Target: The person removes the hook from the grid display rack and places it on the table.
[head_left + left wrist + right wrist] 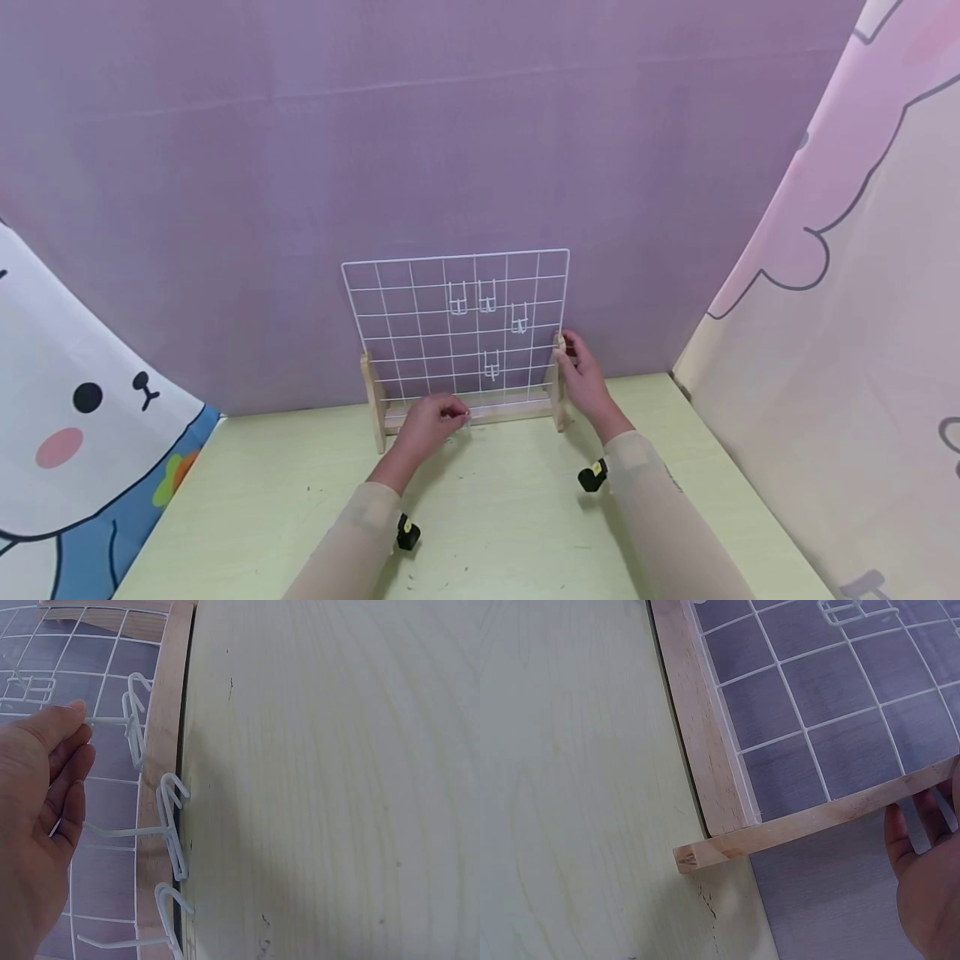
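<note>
A white wire grid rack [431, 337] stands upright in a wooden base, with several white wire hooks [519, 318] hanging on it. My left hand [427, 429] is low in front of the grid, thumb and forefinger pinching the prong of a white wire hook [133, 731]. Two more wire hooks [171, 829] show in a row beside it, close to the wooden base bar [154, 862]. At the grid's right side, my right hand [587, 385] grips the upper part of the wooden side post [802, 821], its fingertips [900, 832] against the outer edge.
The rack stands on a pale wood-grain table [510, 517], near its back edge. Behind is a purple cloth wall [450, 150]; printed cloth panels [847, 375] stand on both sides. A small black camera [592, 475] sits at each wrist.
</note>
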A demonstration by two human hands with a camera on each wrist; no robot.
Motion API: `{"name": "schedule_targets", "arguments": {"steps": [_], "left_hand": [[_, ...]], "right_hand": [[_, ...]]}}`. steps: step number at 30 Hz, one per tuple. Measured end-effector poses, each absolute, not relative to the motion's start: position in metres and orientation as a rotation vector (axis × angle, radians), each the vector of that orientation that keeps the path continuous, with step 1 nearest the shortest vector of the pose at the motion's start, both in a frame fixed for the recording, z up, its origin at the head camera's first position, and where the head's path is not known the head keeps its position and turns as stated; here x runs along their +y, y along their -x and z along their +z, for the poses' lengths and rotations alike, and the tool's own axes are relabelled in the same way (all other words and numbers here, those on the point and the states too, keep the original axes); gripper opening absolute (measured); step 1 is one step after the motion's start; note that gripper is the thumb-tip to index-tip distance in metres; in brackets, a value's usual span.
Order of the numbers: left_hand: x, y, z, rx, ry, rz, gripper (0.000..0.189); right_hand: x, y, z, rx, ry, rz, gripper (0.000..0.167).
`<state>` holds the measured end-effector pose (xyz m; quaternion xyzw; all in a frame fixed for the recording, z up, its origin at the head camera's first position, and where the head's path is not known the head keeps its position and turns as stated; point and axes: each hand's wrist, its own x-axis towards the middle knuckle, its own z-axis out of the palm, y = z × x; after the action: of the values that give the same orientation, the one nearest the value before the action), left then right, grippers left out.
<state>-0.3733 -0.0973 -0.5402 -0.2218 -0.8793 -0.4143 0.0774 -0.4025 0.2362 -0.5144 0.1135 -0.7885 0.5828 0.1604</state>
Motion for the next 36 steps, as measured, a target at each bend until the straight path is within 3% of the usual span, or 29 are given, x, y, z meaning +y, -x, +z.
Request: {"name": "schedule_targets", "arguments": {"steps": [36], "left_hand": [[-0.095, 0.386, -0.558, -2.67, 0.691, -1.235, 0.006]], "right_hand": [[0.236, 0.404, -0.516, -2.232, -0.326, 1.671, 0.048]]}}
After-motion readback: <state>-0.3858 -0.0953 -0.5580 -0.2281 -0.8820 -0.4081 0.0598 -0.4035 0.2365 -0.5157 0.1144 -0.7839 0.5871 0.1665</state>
